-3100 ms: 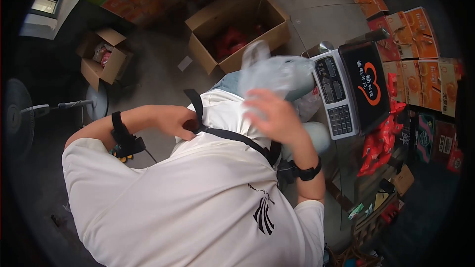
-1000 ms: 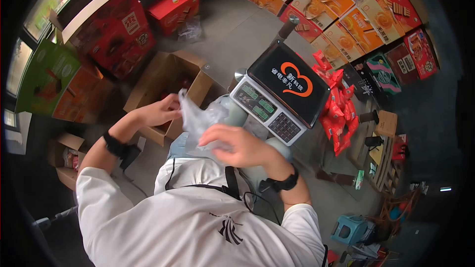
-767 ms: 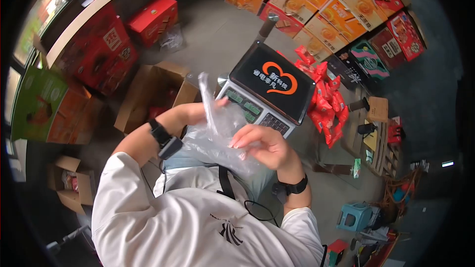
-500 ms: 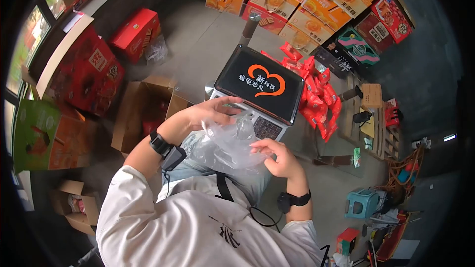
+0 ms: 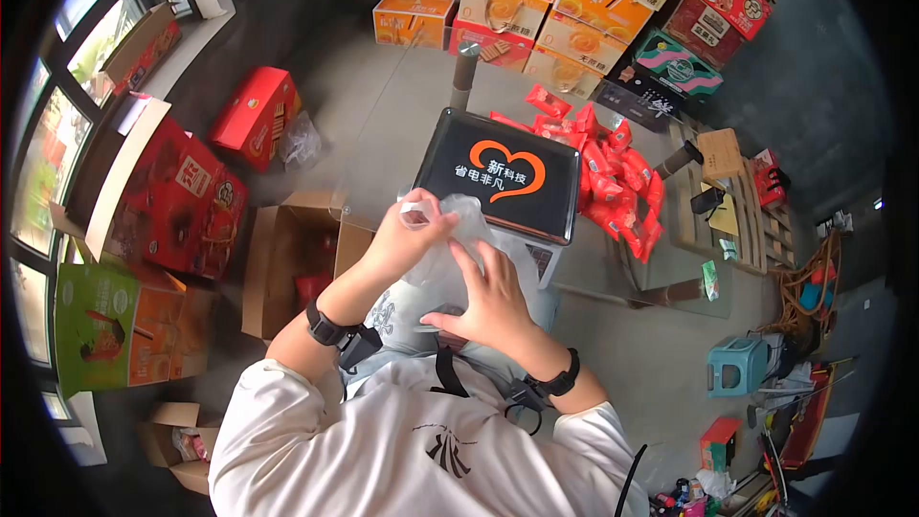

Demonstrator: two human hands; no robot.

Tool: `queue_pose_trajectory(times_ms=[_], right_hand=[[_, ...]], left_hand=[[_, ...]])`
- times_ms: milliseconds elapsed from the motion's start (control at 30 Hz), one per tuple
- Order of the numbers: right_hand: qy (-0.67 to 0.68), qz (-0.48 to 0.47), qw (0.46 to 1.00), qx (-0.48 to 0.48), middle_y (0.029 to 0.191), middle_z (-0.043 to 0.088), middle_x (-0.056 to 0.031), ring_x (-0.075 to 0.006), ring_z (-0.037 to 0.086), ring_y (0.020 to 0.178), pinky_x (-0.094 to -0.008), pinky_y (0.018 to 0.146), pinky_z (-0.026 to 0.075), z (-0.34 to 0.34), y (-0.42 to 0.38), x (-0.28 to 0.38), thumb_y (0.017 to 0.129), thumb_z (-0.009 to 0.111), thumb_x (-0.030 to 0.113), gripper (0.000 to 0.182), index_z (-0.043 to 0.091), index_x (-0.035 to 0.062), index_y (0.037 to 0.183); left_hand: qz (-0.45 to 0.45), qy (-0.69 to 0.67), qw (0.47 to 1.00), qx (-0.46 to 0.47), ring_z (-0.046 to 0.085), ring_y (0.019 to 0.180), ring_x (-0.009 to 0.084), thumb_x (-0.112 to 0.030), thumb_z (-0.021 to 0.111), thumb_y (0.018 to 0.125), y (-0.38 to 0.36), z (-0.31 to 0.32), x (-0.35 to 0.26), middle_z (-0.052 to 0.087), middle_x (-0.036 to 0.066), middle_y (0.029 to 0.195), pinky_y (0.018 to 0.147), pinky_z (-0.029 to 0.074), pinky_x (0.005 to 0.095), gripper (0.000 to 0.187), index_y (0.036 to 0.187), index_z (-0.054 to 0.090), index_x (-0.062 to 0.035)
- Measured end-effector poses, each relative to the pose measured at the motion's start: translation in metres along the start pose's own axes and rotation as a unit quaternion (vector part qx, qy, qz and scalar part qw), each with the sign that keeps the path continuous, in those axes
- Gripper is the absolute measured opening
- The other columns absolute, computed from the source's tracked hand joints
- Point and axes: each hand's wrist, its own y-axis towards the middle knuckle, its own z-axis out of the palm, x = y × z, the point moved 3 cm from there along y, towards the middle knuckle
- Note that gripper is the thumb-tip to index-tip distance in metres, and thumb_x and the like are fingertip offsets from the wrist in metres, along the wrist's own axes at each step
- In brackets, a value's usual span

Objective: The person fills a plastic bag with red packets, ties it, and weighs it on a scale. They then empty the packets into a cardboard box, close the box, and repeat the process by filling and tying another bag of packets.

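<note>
My left hand [image 5: 412, 235] is closed, pinching the upper edge of a clear plastic bag [image 5: 466, 211]. The bag hangs over my lap, in front of a weighing scale [image 5: 498, 172] with a black top plate and an orange heart outline. My right hand [image 5: 490, 299] lies against the bag with its fingers apart and its thumb stretched out to the left. Part of the bag is hidden behind both hands. On the glass table, a heap of red wrapped packets [image 5: 617, 182] lies right of the scale.
Left of my legs stands an open cardboard box [image 5: 273, 263] with red items inside. Orange gift boxes [image 5: 517, 14] are stacked beyond the table. A wooden pallet [image 5: 742, 201] and a blue stool [image 5: 737, 367] are at the right. A glass tabletop [image 5: 613, 273] extends under the packets.
My left hand has risen and now pinches the bag's edge. My right hand has moved left and turned, its fingers spreading. The bag is pulled upward, and the view has shifted slightly.
</note>
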Motion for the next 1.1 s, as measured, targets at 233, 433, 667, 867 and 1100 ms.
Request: queue_pose_trajectory(times_ms=[233, 433, 667, 867, 1100], right_hand=[[0.011, 0.117, 0.984, -0.133, 0.132, 0.038, -0.0286, -0.0442, 0.042, 0.119, -0.0508, 0.099, 0.036, 0.013, 0.012, -0.057, 0.071, 0.079, 0.032, 0.088, 0.031, -0.0028, 0.137], [0.114, 0.323, 0.936, 0.076, 0.110, 0.061, -0.0182, -0.0347, 0.062, 0.097, -0.0414, 0.083, 0.050, 0.027, -0.001, -0.082, 0.080, 0.069, 0.022, 0.056, 0.047, 0.0041, 0.128], [0.175, 0.268, 0.922, -0.217, 0.082, 0.065, -0.0111, -0.0220, 0.063, 0.074, -0.0319, 0.066, 0.049, -0.020, -0.009, -0.129, 0.087, 0.062, 0.012, 0.017, 0.059, 0.0006, 0.100], [-0.039, -0.140, 0.829, -0.540, 0.088, 0.063, -0.0164, -0.0315, 0.062, 0.070, -0.0402, 0.059, 0.051, -0.101, -0.032, -0.066, 0.089, 0.056, 0.007, 0.023, 0.050, 0.0019, 0.111], [0.080, 0.368, 0.925, -0.047, 0.076, 0.064, -0.0116, -0.0201, 0.063, 0.067, -0.0336, 0.063, 0.050, -0.026, -0.065, -0.179, 0.083, 0.070, 0.016, 0.034, 0.056, 0.0045, 0.112]], left_hand=[[0.068, 0.018, 0.997, 0.036, 0.058, 0.085, 0.0073, -0.012, 0.068, 0.088, -0.006, -0.004, -0.025, 0.058, -0.001, 0.085, 0.074, 0.047, 0.0235, 0.018, 0.090, 0.051, -0.0068], [0.106, -0.008, 0.993, 0.044, 0.054, 0.078, 0.0069, -0.014, 0.065, 0.091, -0.011, 0.007, -0.041, 0.056, 0.001, 0.078, 0.071, 0.046, 0.0247, 0.018, 0.086, 0.050, -0.0030], [0.211, 0.319, 0.901, -0.203, 0.049, 0.061, 0.0124, -0.015, 0.063, 0.089, -0.004, -0.046, -0.079, 0.052, 0.007, 0.063, 0.056, 0.041, 0.0281, 0.024, 0.077, 0.050, 0.0009], [0.691, 0.438, 0.559, -0.133, 0.060, 0.077, 0.0209, -0.008, 0.067, 0.070, -0.088, -0.027, -0.097, 0.062, 0.004, 0.083, 0.071, 0.050, 0.0396, 0.015, 0.084, 0.062, -0.0091], [0.210, 0.587, 0.779, -0.066, 0.059, 0.071, 0.0208, -0.009, 0.063, 0.081, -0.006, -0.072, 0.023, 0.059, 0.007, 0.076, 0.073, 0.049, 0.0351, 0.009, 0.082, 0.057, -0.0021]])
